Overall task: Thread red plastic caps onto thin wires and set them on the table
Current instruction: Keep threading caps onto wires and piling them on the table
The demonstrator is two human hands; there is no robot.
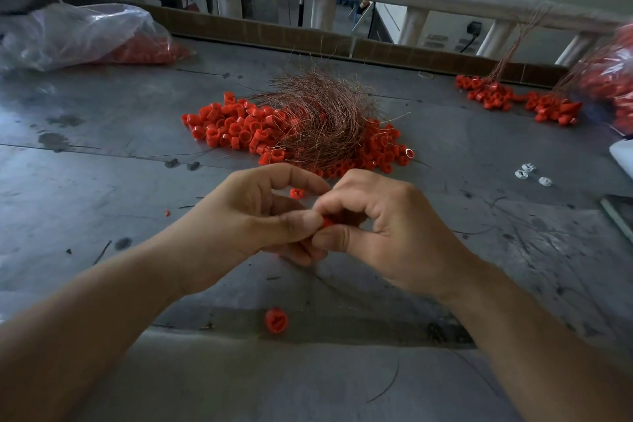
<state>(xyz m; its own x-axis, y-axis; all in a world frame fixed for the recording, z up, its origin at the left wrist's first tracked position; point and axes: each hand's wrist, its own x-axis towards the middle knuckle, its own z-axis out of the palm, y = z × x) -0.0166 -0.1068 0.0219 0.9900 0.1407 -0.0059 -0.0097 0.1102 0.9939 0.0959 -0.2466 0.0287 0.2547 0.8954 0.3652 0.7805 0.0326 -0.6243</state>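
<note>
**Red cap pinched where both hands meet**

The red cap sits between the two sets of fingertips, above the metal table and nearer than the copper wire tangle. The left hand pinches it with thumb and curled fingers. The right hand curls round its other side. Any wire in the grip is too thin to tell.

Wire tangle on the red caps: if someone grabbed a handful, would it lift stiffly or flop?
Probably floppy: the wire tangle is very thin strands that curve and splay loosely. Likely light for its bulk, being mostly gaps between strands. Pulling a few would probably drag neighbours along, since they lie intertwined over the caps.
</note>
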